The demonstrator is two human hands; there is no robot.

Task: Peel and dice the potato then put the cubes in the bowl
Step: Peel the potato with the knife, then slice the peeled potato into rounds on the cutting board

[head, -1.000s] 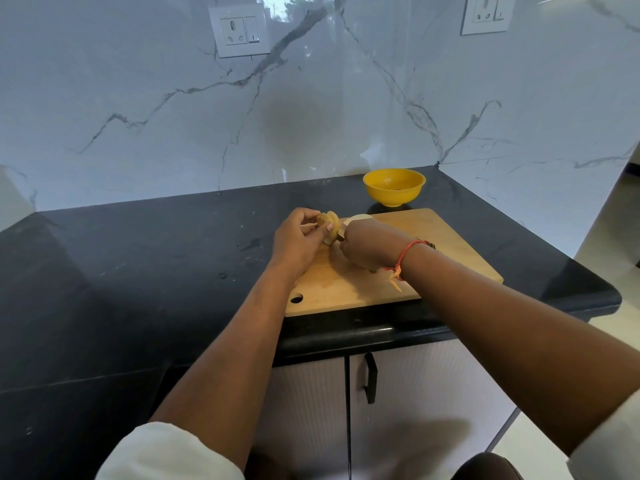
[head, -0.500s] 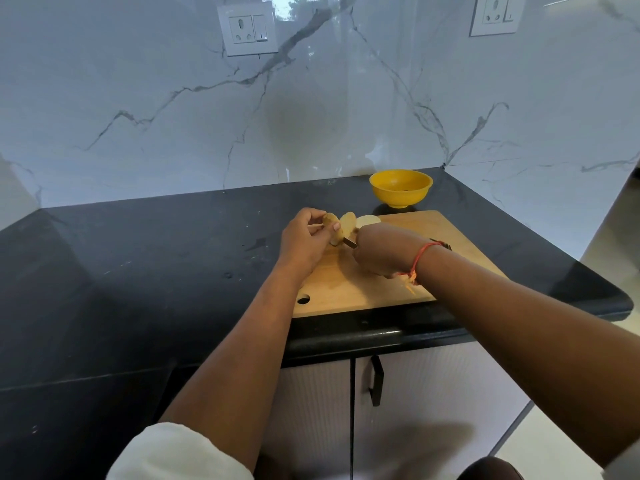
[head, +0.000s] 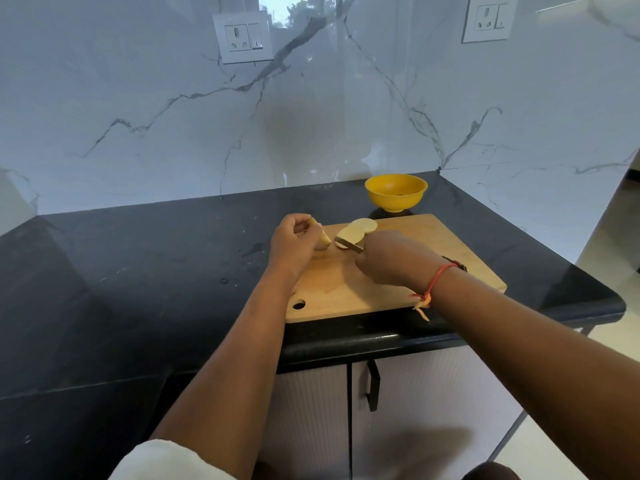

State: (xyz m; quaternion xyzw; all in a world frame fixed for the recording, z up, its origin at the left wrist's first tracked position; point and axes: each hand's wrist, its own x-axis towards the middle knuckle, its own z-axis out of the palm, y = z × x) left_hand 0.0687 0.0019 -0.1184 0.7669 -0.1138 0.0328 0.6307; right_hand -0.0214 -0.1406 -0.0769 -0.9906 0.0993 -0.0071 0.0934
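Where a second ago the two hands stood knuckle to knuckle with the blade sunk in the potato between them, they have now drawn apart; the cut is through. Farthest left, the left hand (head: 294, 245) curls its fingers round the stubby pale-yellow potato piece (head: 321, 236) that remains, holding it at the far left corner of the rectangular light wooden cutting board (head: 346, 292); whether it touches the wood I cannot tell. Just beside it lies the short steel blade of the small knife (head: 349, 244), tip towards that piece. Against the blade rests the freshly freed disc, overlapping another behind it; these two round cream-coloured potato slices (head: 353, 233) lie on the board between the hands. The knife's handle is hidden inside the right hand (head: 391, 259), which is closed tight round it. Just behind the board's far edge stands the round glossy yellow bowl (head: 396, 194), on the polished black stone counter (head: 561, 282); no cubes show in it. By my judgement the work is only at slicing into rounds; the held piece wants another cut or two, and the discs must then be cut into strips and crosswise before anything goes to the bowl.
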